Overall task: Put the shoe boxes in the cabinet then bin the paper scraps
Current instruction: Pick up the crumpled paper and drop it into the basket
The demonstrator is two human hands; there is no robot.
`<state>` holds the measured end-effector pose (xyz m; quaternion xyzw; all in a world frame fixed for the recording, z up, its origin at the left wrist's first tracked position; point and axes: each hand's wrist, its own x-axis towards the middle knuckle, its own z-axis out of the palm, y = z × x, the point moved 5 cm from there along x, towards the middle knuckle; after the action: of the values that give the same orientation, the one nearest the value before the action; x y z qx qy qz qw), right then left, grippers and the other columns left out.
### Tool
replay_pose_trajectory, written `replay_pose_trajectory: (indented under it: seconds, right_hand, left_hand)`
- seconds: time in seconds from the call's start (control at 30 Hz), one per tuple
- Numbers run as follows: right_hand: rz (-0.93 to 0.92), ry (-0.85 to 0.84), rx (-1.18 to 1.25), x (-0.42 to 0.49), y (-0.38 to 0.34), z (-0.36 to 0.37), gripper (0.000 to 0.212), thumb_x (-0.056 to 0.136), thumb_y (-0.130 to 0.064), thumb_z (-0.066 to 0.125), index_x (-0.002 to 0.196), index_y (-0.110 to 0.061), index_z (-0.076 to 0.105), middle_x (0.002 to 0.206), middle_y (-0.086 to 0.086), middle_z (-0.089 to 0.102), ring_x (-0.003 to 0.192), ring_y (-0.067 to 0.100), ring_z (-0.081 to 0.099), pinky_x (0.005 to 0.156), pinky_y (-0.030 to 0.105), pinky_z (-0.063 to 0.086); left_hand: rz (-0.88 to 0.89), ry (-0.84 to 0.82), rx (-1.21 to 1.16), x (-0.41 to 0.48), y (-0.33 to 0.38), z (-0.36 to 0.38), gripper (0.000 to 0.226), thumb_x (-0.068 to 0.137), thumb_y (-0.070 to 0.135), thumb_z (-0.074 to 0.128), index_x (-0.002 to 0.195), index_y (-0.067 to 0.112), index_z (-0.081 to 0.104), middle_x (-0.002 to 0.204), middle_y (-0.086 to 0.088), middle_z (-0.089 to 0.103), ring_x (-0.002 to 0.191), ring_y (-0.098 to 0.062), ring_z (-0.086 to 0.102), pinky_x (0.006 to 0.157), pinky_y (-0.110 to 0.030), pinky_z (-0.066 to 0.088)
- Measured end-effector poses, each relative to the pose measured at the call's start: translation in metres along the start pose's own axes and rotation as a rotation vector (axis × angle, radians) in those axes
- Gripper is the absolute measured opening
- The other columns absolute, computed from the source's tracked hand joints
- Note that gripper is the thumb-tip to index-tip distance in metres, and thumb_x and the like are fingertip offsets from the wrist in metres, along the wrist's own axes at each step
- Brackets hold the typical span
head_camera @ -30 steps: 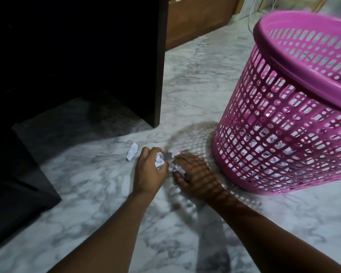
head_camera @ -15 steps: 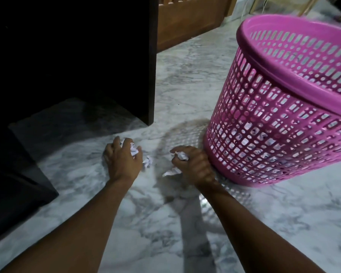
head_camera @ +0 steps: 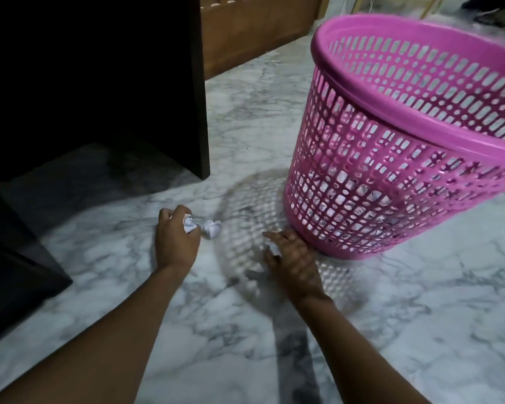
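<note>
- Our left hand (head_camera: pixel 175 243) is on the floor (head_camera: pixel 420 316), its fingers (head_camera: pixel 169 217) curled round a crumpled scrap (head_camera: pixel 189 225).
- A loose scrap (head_camera: pixel 212 228) lies on the marble just beside that hand, with nothing holding it.
- Our right hand (head_camera: pixel 292 258) is close to the base of the pink bin (head_camera: pixel 362 91), and its fingers (head_camera: pixel 277 238) are bent over a second scrap (head_camera: pixel 273 247). Motion blur hides how firm that hold is.
- White paper shows through the bin's lattice near the bottom, so we judge some scraps are already in.
- The cabinet (head_camera: pixel 199 112) is dark, and we cannot tell whether the shoe boxes are in it.
- Risk: if the left hand reaches for the loose scrap while full, we may drop the one we hold or knock the other away.
- Risk: the right hand is low against the bin wall, so lifting carelessly could bump the bin and tip or slide it.
- Risk: the scraps are light, and one tossed from a distance could bounce off the rim back onto the floor.
- Risk: the pale paper blends with the marble veining and the lattice shadow, so we could miss a piece.
</note>
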<state>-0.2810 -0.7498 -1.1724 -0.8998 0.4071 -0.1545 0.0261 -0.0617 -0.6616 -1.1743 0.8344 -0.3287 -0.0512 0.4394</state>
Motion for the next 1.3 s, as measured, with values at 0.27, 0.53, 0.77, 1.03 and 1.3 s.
replay_pose_trajectory:
  seconds: [0.27, 0.53, 0.77, 1.03, 1.3]
  right_hand:
    - [-0.054, 0.081, 0.227, -0.009, -0.001, 0.003, 0.036, 0.087, -0.029, 0.052, 0.109, -0.007, 0.071, 0.118, 0.017, 0.068, 0.114, 0.032, 0.061, 0.101, 0.046, 0.041]
    - [-0.199, 0.043, 0.11, -0.008, -0.003, 0.001, 0.036, 0.087, -0.04, 0.057, 0.108, -0.014, 0.068, 0.105, 0.009, 0.069, 0.096, 0.029, 0.064, 0.089, 0.037, 0.05]
    - [0.047, 0.001, 0.143, -0.005, 0.003, 0.005, 0.037, 0.102, -0.036, 0.024, 0.105, -0.027, 0.061, 0.081, -0.007, 0.065, 0.066, 0.01, 0.062, 0.068, 0.022, 0.039]
    - [0.205, -0.18, 0.145, -0.009, 0.015, 0.004, 0.066, 0.092, -0.041, 0.005, 0.058, -0.033, 0.06, 0.057, -0.018, 0.05, 0.047, -0.007, 0.049, 0.049, 0.008, 0.024]
    - [0.15, -0.033, 0.791, 0.032, -0.032, -0.114, 0.014, 0.076, -0.003, 0.067, 0.083, -0.014, 0.066, 0.065, -0.009, 0.057, 0.054, -0.002, 0.049, 0.055, 0.016, 0.038]
  left_hand:
    - [0.123, -0.088, -0.077, -0.015, 0.03, 0.009, 0.031, 0.085, 0.006, 0.065, 0.113, 0.019, 0.07, 0.109, -0.006, 0.045, 0.085, -0.024, 0.06, 0.071, -0.033, 0.052]
    - [0.12, -0.227, 0.276, -0.019, 0.033, 0.035, 0.024, 0.093, 0.038, 0.056, 0.108, 0.021, 0.066, 0.111, -0.005, 0.048, 0.098, -0.026, 0.054, 0.069, -0.04, 0.053]
    - [0.095, -0.232, 0.265, -0.027, 0.045, 0.036, 0.013, 0.086, 0.017, 0.06, 0.097, 0.012, 0.066, 0.099, -0.01, 0.055, 0.089, -0.03, 0.058, 0.067, -0.031, 0.042]
    - [-0.174, -0.364, -0.024, -0.034, 0.046, 0.025, 0.017, 0.08, 0.01, 0.066, 0.065, 0.012, 0.059, 0.068, -0.005, 0.061, 0.073, -0.025, 0.061, 0.059, -0.023, 0.04]
    - [-0.201, -0.272, -0.301, -0.019, 0.1, -0.016, 0.022, 0.077, 0.009, 0.067, 0.061, 0.004, 0.054, 0.06, -0.005, 0.047, 0.061, -0.019, 0.043, 0.05, -0.024, 0.033]
